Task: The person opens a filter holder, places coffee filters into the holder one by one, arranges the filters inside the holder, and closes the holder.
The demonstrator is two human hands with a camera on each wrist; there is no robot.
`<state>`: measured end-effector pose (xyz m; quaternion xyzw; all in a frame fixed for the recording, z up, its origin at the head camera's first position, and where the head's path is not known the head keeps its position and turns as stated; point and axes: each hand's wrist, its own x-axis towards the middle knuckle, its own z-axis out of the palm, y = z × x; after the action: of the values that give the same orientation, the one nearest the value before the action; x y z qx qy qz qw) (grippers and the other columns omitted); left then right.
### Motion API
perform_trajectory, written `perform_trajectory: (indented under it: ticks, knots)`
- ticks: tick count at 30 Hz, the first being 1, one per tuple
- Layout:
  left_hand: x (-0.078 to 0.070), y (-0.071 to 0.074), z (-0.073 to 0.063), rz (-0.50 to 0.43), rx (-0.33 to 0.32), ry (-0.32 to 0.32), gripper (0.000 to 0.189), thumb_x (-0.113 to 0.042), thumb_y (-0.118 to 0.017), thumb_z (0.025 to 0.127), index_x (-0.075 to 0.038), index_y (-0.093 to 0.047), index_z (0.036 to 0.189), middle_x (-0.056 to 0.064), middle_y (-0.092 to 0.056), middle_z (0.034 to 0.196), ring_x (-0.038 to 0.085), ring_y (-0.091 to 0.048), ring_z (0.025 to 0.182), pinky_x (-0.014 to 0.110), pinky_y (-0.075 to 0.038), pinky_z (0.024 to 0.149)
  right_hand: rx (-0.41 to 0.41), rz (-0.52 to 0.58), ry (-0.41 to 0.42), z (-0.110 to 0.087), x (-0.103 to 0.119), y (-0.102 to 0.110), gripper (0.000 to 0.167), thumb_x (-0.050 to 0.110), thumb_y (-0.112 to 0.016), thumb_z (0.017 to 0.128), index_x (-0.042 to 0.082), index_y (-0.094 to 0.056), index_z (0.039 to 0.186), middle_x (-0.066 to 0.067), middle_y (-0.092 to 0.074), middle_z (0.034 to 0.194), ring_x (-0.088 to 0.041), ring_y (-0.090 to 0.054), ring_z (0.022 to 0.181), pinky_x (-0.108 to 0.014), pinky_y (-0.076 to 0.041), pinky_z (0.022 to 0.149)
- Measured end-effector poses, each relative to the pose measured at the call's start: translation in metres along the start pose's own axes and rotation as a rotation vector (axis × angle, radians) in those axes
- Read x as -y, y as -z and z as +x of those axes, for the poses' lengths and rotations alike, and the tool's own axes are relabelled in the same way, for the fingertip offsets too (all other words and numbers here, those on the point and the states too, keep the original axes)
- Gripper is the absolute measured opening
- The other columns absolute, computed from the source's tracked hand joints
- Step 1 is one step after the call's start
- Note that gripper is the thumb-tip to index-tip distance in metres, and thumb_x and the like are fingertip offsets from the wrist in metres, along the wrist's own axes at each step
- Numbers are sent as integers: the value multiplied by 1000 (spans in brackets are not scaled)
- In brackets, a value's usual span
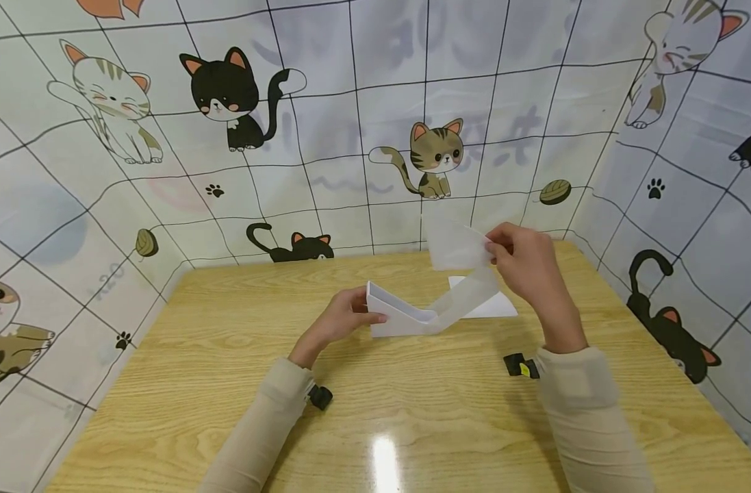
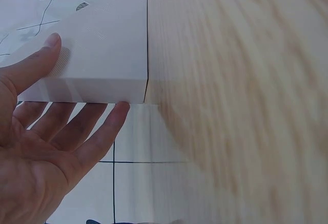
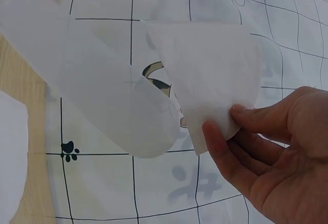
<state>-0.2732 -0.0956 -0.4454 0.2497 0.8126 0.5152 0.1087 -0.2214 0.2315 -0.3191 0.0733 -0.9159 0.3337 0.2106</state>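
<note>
My right hand point(image 1: 526, 263) pinches a thin white paper coffee filter point(image 3: 210, 75) at its narrow end, thumb against fingers, raised above the table. With its thumb on one face and its fingers at the end, my left hand point(image 1: 338, 315) grips a white box point(image 1: 400, 325) low over the table. A translucent flap point(image 3: 113, 96) with a rounded end slants up from the box toward my right hand, apart from the filter. On the table behind the flap lies a white fan-shaped paper piece point(image 1: 498, 307), partly hidden by it.
The wooden table point(image 1: 227, 301) has a cloth with printed cats point(image 1: 350, 137) hanging behind it and at both sides. A black wrist strap piece point(image 1: 321, 397) sits at the left cuff, another point(image 1: 515, 364) at the right.
</note>
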Motion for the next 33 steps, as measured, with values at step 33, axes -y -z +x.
perform_trajectory:
  ticks: [33]
  knots:
    - [-1,3,-1,-22,22,-1,38,-13,-78,93,-9,-68,129,12,-74,124,23,-75,105,35,-62,87,127,-62,231,-7,29,-63,8,4,-65,100,0,-72,101,-16,-77,91,-23,-66,68,-38,-53,65]
